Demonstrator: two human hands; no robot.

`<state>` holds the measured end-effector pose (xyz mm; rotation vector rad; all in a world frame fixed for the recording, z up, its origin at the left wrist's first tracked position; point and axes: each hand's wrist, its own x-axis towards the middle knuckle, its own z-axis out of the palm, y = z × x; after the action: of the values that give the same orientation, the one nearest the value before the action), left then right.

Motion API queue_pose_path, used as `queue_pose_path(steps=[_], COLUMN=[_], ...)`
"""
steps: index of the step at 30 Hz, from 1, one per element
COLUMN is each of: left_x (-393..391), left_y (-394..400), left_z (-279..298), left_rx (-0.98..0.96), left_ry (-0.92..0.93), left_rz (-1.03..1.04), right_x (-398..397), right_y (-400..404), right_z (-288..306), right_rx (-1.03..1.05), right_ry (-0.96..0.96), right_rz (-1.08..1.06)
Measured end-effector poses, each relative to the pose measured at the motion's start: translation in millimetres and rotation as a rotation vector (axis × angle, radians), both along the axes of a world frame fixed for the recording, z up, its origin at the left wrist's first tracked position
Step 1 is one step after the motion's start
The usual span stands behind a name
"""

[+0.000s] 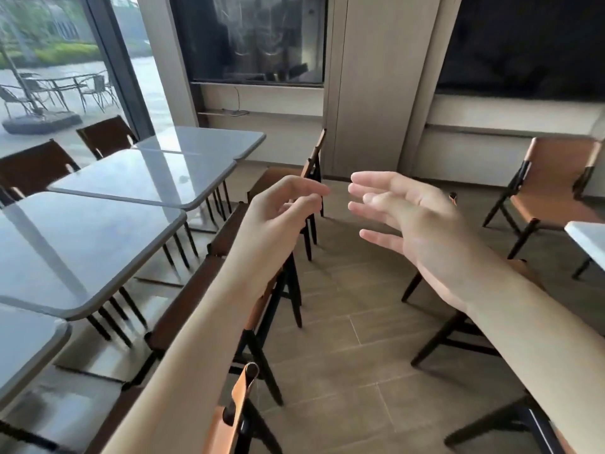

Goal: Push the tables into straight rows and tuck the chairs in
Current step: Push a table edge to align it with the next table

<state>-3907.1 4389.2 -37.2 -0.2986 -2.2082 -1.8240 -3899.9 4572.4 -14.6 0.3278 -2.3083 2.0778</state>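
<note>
A row of grey-topped tables runs along the left, from the nearest table (23, 348) past a middle table (75, 244) and a skewed table (144, 178) to the far table (203, 140). Tan leather chairs with black legs stand along their right side, among them a near chair (239, 404), a middle chair (262, 306) and a far chair (311, 165). My left hand (281, 208) hovers over the chair backs with fingers loosely curled, holding nothing. My right hand (412, 217) is raised in the aisle, fingers spread, empty.
Dark brown chairs (36, 168) sit on the window side of the tables. Another tan chair (553, 188) stands at the right by the wall, beside a white table corner (589, 237). A chair under my right arm (458, 335) is mostly hidden. Wood-look floor runs between the rows.
</note>
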Motion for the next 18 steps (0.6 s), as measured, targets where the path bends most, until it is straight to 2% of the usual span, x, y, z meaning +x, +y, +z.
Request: queue_pose_path(steps=[9,18], left_x=[-181.2,-282.9], left_y=[-9.5,10.4], left_z=[6.4,13.2], left_rx=[0.026,0.006], left_ry=[-0.006,-0.01], left_rz=[-0.081,-0.204], right_x=[-171.1,-254.1], right_y=[-14.5,9.8], right_z=[13.0,16.3], right_rx=[-0.002,-0.001], right_ry=[-0.006,-0.02], right_rz=[-0.082,-0.192])
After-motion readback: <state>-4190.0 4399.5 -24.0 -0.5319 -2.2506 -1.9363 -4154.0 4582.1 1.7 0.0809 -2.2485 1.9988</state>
